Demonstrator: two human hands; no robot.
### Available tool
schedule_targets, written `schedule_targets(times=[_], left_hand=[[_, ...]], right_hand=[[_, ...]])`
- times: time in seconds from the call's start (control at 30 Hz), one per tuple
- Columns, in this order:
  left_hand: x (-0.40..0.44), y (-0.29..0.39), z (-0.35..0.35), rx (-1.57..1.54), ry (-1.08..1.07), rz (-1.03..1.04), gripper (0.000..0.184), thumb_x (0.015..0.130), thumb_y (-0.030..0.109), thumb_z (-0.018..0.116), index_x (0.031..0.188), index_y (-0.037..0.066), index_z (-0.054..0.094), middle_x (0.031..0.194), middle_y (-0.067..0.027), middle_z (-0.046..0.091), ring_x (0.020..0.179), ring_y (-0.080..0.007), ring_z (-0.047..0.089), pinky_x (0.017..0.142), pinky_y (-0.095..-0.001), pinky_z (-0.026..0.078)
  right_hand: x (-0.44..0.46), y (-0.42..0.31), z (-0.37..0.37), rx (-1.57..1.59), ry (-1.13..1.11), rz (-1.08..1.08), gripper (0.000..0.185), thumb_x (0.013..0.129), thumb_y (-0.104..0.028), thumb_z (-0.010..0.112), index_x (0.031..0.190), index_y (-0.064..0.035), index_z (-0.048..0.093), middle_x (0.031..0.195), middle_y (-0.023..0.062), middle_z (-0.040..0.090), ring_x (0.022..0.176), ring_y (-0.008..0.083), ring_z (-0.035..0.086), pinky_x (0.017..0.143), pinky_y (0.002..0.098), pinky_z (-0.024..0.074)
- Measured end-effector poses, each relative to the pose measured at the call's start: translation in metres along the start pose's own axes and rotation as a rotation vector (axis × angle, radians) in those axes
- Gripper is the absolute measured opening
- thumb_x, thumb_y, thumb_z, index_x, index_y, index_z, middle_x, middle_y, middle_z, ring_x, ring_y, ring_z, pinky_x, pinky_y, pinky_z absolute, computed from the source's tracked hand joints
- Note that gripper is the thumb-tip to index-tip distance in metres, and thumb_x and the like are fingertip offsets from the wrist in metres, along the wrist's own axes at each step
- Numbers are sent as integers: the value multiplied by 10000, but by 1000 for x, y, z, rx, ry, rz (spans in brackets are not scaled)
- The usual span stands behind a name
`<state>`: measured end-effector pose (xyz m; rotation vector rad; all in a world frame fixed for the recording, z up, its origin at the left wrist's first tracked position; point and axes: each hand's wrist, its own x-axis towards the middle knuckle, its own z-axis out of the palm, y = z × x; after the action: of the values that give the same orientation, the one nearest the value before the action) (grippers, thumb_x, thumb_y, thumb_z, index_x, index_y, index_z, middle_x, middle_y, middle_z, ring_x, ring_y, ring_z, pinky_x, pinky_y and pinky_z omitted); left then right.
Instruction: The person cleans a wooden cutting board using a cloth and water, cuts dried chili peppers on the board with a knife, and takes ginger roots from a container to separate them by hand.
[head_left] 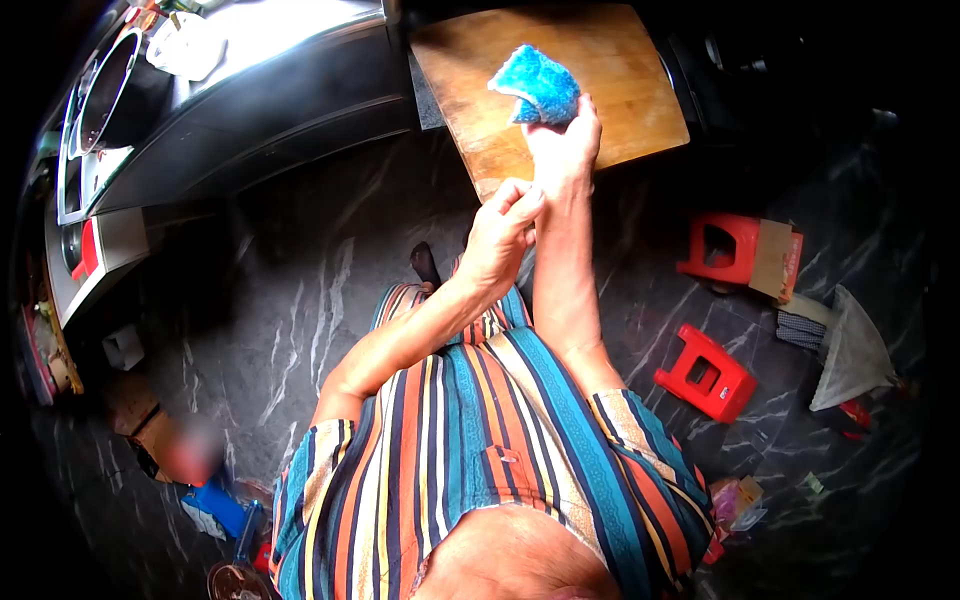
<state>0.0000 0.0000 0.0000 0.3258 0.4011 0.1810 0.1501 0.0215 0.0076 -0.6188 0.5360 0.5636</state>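
Observation:
My right hand (pixel 565 145) is closed on a bright blue, fluffy cloth (pixel 545 85) with a pale edge, held above a wooden board or tabletop (pixel 630 90). The cloth hides part of the fingers. Beside my right wrist, my left hand (pixel 505 230) has its fingers curled and pinched together. Its fingertips are at the inner side of that wrist, and what they hold, if anything, is too small to make out.
Two red plastic stools (pixel 708 372) stand on the dark marbled floor (pixel 300 310) at the right, one beside a cardboard piece (pixel 775 260). A counter (pixel 290 90) with a large pot (pixel 115 90) runs along the upper left. Boxes and a blue item (pixel 220 508) lie lower left.

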Motion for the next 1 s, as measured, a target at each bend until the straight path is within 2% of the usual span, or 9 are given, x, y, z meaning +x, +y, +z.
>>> schedule_targets(times=[0.07,0.23,0.3,0.43,0.57,0.67,0.73,0.87,1.0], left_hand=[[8,-4,1,54,10,113,272,831,85,642,1064,40,509,998,-9,573,885,-71,507,763,-236,402],[-2,-16,-3,236,-82,1,309,830,-3,580,1134,14,527,988,-59,614,840,-125,585,745,-252,472],[-2,-11,-31,487,-1,2,266,848,-14,531,1112,9,545,952,-80,637,833,-140,611,746,-255,491],[3,14,-88,690,385,372,114,848,23,569,962,13,565,814,-74,643,691,-92,582,629,-213,472],[9,19,-117,678,567,299,58,884,72,562,920,27,569,781,-47,622,635,-66,551,570,-171,440],[19,4,-110,681,627,214,94,893,128,575,913,37,584,779,-32,623,632,-56,553,561,-169,432],[26,-2,-104,659,639,166,106,891,140,582,916,38,592,774,-25,622,636,-53,555,563,-168,429],[33,-11,-102,639,590,148,72,863,87,606,900,25,610,757,-31,623,637,-72,560,568,-177,429],[36,-7,-110,575,592,120,54,809,30,640,850,1,619,712,-45,619,624,-103,560,579,-212,430]], right_hand=[[4,-1,-2,-3,-50,19,377,950,-356,357,1153,-63,478,1121,123,546,975,283,538,800,483,454],[-10,-39,-6,-157,-61,-159,339,934,-368,424,1104,-87,507,1097,106,565,971,291,555,783,505,471],[-3,-68,-13,-276,-140,-186,347,915,-372,468,1113,-90,517,1096,106,575,1001,292,556,804,526,469],[39,-159,-56,-405,-108,-371,380,895,-336,521,1109,-23,540,1054,118,602,961,272,583,849,433,481],[130,-259,-108,-855,-18,-535,359,882,-272,564,1082,26,547,959,99,625,830,218,615,740,328,511],[145,-273,-101,-1102,78,-549,382,869,-291,580,1085,23,545,945,113,632,811,219,622,723,326,507],[166,-272,-103,-1613,219,-733,429,855,-308,591,1125,17,516,959,156,632,849,251,624,757,340,490],[180,-239,-122,-1825,8,-1055,373,850,-279,572,1058,17,482,971,282,585,923,426,557,792,446,443],[143,-173,-118,-1961,-98,-1205,233,840,-197,563,941,-5,480,851,238,572,796,421,556,681,478,437]])
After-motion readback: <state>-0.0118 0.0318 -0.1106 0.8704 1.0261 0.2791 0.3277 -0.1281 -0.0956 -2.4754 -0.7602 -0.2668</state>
